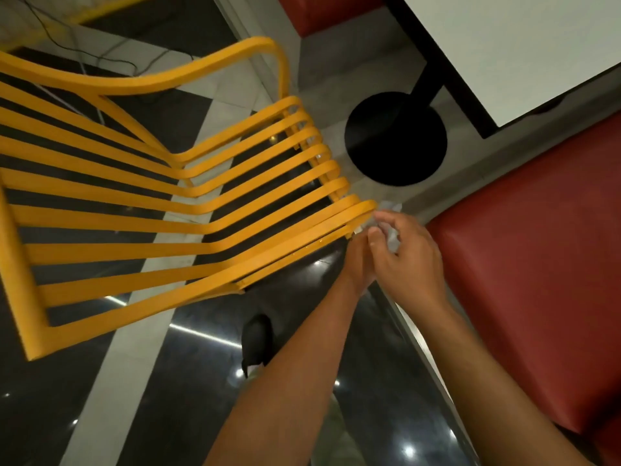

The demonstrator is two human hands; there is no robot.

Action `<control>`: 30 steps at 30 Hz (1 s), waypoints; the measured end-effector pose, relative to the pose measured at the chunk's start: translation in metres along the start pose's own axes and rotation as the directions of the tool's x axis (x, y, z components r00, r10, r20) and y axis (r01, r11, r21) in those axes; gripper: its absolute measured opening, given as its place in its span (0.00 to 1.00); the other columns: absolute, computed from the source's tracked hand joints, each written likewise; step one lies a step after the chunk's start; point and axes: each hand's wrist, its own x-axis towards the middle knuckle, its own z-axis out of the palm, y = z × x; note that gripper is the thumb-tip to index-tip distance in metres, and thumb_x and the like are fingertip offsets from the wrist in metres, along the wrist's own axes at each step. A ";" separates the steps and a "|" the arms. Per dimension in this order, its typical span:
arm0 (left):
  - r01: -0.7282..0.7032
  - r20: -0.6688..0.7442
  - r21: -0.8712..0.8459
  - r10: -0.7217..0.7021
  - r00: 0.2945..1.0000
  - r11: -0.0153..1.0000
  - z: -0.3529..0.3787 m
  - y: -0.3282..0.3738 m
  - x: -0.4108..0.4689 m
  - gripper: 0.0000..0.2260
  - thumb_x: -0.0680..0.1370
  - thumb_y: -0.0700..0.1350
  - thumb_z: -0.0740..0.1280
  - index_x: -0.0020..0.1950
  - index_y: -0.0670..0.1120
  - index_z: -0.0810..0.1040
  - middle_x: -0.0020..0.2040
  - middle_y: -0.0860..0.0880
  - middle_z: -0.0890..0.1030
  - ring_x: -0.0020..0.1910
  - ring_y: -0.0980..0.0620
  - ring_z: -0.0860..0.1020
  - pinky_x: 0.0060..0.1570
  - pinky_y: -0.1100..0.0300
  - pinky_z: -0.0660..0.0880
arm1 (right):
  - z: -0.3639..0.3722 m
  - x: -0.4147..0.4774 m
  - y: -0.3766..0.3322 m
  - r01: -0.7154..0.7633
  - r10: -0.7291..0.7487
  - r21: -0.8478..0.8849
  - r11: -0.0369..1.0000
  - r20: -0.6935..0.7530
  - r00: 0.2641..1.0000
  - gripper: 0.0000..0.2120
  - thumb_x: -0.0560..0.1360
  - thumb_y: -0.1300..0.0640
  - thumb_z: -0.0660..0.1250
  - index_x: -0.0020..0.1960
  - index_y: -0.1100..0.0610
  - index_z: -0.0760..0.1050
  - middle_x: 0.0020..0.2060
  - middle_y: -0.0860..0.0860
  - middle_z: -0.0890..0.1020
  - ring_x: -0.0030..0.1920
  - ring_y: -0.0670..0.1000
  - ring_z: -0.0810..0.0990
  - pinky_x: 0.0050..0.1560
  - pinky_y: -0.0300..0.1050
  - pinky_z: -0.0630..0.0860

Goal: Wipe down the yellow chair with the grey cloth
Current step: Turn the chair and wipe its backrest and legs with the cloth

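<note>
Glossy black-and-white floor [117, 381], red padded bench [537, 280], white table [521, 45] on black pedestal base [396, 139].

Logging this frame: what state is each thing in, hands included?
yellow chair: upright on the floor, seat unoccupied.
grey cloth: bunched, held by the seat's front corner.
right hand: fingers curled round the cloth.
left hand: pressed against the right hand; grip hidden.

Both bare forearms reach toward the near front corner of the chair [117, 253]. The left hand [358, 264] lies edge-on, fingers fairly straight (tips hidden) at that corner. Pressed against it, the right hand [415, 260] curls round the cloth [392, 237].
</note>
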 end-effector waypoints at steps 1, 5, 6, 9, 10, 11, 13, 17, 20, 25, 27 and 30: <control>0.128 -0.002 -0.068 -0.128 0.992 0.989 -0.003 0.009 -0.011 0.14 0.84 0.53 0.58 0.58 0.48 0.80 0.53 0.48 0.82 0.53 0.53 0.81 0.59 0.57 0.79 | 0.001 -0.001 -0.001 0.002 -0.002 0.003 1.000 0.006 1.000 0.14 0.82 0.53 0.66 0.66 0.51 0.79 0.64 0.48 0.81 0.65 0.48 0.78 0.65 0.49 0.74; 0.094 -0.256 0.059 -0.076 0.964 0.994 -0.058 0.021 -0.074 0.19 0.82 0.62 0.60 0.65 0.53 0.80 0.57 0.54 0.84 0.56 0.56 0.81 0.55 0.56 0.79 | 0.010 -0.008 -0.007 0.001 0.000 -0.007 1.000 0.068 0.998 0.14 0.81 0.53 0.67 0.66 0.50 0.79 0.64 0.46 0.81 0.65 0.47 0.76 0.59 0.39 0.67; 0.055 -0.357 0.073 -0.026 0.934 0.996 -0.077 0.021 -0.089 0.15 0.83 0.61 0.60 0.63 0.55 0.78 0.54 0.57 0.82 0.53 0.60 0.80 0.50 0.61 0.77 | 0.014 -0.010 -0.009 0.009 -0.009 0.000 1.000 0.087 0.996 0.13 0.81 0.53 0.67 0.65 0.50 0.79 0.64 0.46 0.81 0.66 0.47 0.76 0.61 0.40 0.68; -0.017 -0.541 0.246 0.151 0.827 0.969 -0.134 0.030 -0.133 0.13 0.84 0.59 0.59 0.64 0.57 0.74 0.49 0.60 0.78 0.50 0.63 0.77 0.45 0.62 0.74 | 0.028 -0.015 -0.022 0.025 -0.028 0.022 0.999 0.169 0.985 0.14 0.82 0.52 0.67 0.66 0.48 0.78 0.65 0.45 0.79 0.67 0.46 0.74 0.64 0.41 0.69; -0.023 -0.572 0.276 0.184 0.799 0.961 -0.146 0.034 -0.139 0.15 0.84 0.59 0.58 0.65 0.55 0.75 0.48 0.58 0.78 0.49 0.61 0.78 0.44 0.61 0.75 | 0.032 -0.017 -0.027 0.034 -0.038 0.022 0.999 0.197 0.980 0.14 0.82 0.52 0.67 0.67 0.48 0.77 0.66 0.44 0.79 0.67 0.44 0.73 0.63 0.39 0.67; 0.012 -0.589 0.311 0.182 0.788 0.950 -0.156 0.028 -0.138 0.17 0.84 0.59 0.58 0.66 0.52 0.75 0.46 0.56 0.79 0.47 0.59 0.78 0.43 0.58 0.76 | 0.036 -0.018 -0.029 0.044 -0.047 0.020 0.999 0.214 0.976 0.14 0.82 0.51 0.67 0.67 0.49 0.77 0.66 0.44 0.78 0.66 0.42 0.72 0.62 0.37 0.66; 0.091 -0.600 0.330 0.134 0.789 0.940 -0.163 0.014 -0.129 0.17 0.84 0.60 0.57 0.65 0.52 0.75 0.45 0.52 0.80 0.44 0.56 0.79 0.45 0.53 0.79 | 0.047 -0.020 -0.037 0.068 -0.070 0.018 0.998 0.246 0.967 0.15 0.81 0.51 0.67 0.67 0.49 0.77 0.66 0.44 0.78 0.64 0.39 0.70 0.57 0.29 0.64; 0.174 -0.469 0.285 -0.021 0.883 0.943 -0.136 -0.021 -0.085 0.27 0.81 0.70 0.56 0.63 0.50 0.76 0.51 0.43 0.85 0.48 0.49 0.85 0.47 0.51 0.83 | 0.064 -0.016 -0.044 0.081 -0.074 -0.014 0.997 0.281 0.957 0.15 0.81 0.50 0.68 0.67 0.48 0.77 0.65 0.43 0.78 0.67 0.44 0.73 0.53 0.24 0.61; 0.132 -0.324 0.013 -0.121 0.938 0.991 -0.097 -0.019 -0.055 0.11 0.84 0.51 0.64 0.46 0.48 0.81 0.37 0.51 0.82 0.37 0.55 0.81 0.42 0.54 0.77 | 0.066 -0.008 -0.043 0.110 -0.091 -0.052 0.993 0.285 0.954 0.15 0.81 0.49 0.67 0.67 0.48 0.77 0.65 0.45 0.79 0.64 0.44 0.74 0.56 0.32 0.68; 0.200 -0.185 -0.114 -0.219 0.958 0.973 -0.082 -0.005 -0.047 0.12 0.77 0.57 0.69 0.55 0.52 0.85 0.53 0.43 0.87 0.55 0.45 0.85 0.56 0.45 0.80 | 0.062 0.014 -0.041 0.077 -0.052 -0.094 0.993 0.245 0.968 0.15 0.81 0.51 0.66 0.67 0.48 0.78 0.67 0.45 0.79 0.69 0.47 0.74 0.64 0.41 0.69; 0.300 -0.162 -0.085 -0.310 0.937 0.950 -0.099 -0.020 -0.059 0.11 0.81 0.58 0.66 0.59 0.57 0.84 0.55 0.50 0.88 0.55 0.51 0.86 0.61 0.49 0.81 | 0.064 0.028 -0.040 0.041 -0.016 -0.099 0.994 0.241 0.970 0.14 0.81 0.52 0.67 0.67 0.49 0.78 0.66 0.45 0.79 0.68 0.48 0.74 0.62 0.40 0.68; 0.421 -0.201 -0.096 -0.432 0.879 0.902 -0.133 -0.046 -0.081 0.15 0.83 0.57 0.64 0.67 0.54 0.81 0.58 0.51 0.86 0.58 0.51 0.84 0.65 0.49 0.78 | 0.073 0.048 -0.038 0.047 -0.005 -0.155 0.987 0.260 0.966 0.14 0.81 0.52 0.67 0.65 0.50 0.79 0.64 0.48 0.81 0.66 0.53 0.75 0.61 0.45 0.70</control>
